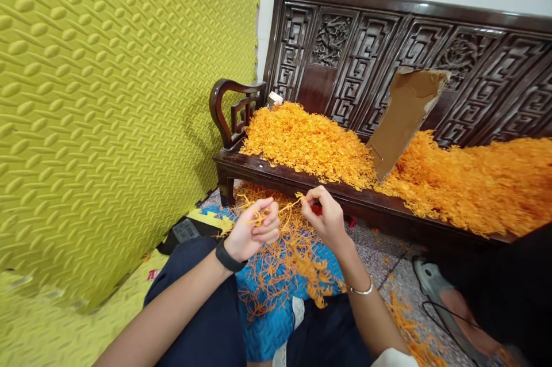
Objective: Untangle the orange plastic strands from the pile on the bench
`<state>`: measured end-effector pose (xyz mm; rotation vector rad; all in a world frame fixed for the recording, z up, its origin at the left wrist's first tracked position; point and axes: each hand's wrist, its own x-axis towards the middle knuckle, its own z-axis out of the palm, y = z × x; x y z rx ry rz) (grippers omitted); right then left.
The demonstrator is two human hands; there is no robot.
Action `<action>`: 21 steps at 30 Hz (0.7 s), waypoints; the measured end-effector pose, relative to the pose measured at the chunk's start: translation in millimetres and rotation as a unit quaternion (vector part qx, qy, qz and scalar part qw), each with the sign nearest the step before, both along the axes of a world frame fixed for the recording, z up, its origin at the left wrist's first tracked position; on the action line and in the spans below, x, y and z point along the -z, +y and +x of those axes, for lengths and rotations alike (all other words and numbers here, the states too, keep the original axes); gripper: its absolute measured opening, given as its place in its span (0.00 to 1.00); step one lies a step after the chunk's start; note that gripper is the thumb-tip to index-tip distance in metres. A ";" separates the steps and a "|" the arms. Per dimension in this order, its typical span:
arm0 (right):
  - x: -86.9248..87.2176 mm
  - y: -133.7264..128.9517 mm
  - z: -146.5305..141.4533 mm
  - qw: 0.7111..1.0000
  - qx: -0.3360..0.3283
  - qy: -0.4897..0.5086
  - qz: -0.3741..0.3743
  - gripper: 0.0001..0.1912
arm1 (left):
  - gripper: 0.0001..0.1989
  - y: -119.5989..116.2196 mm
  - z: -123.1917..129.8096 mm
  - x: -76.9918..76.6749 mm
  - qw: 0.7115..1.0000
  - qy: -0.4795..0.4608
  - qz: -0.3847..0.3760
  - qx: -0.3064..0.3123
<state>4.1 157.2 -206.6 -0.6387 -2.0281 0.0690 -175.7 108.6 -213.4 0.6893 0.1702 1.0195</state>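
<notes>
My left hand [257, 230], with a black band at the wrist, has its fingers curled round a thin branching orange piece [260, 218]. To its right, my right hand [324, 214] pinches the end of an orange strand [297, 199] between thumb and forefinger. The strand stretches across the gap between both hands. Beneath them, loose orange strands [276, 266] lie tangled on a blue mat [261, 335]. Behind, a large heap of small orange pieces [306, 140] covers the seat of a dark carved bench.
A torn cardboard sheet [403, 119] stands upright between orange heaps on the bench [276, 171]. Yellow textured foam mats [107, 96] rise at the left. Another person's foot in a grey shoe [435, 281] is at the lower right. A black object [185, 230] lies near my left knee.
</notes>
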 end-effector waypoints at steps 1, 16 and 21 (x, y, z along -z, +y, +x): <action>1.4 2.0 2.0 1.000 0.015 0.004 0.008 0.03 | 0.21 0.8 3.3 0.8 1.000 0.000 -0.002 0.005; 31.2 47.3 -11.4 0.956 0.173 -0.108 0.212 0.06 | 0.21 15.4 23.5 8.7 0.994 0.029 -0.034 -0.099; 27.9 57.4 -16.4 0.927 0.205 -0.175 0.261 0.09 | 0.21 15.3 22.9 7.5 0.991 0.024 -0.037 -0.129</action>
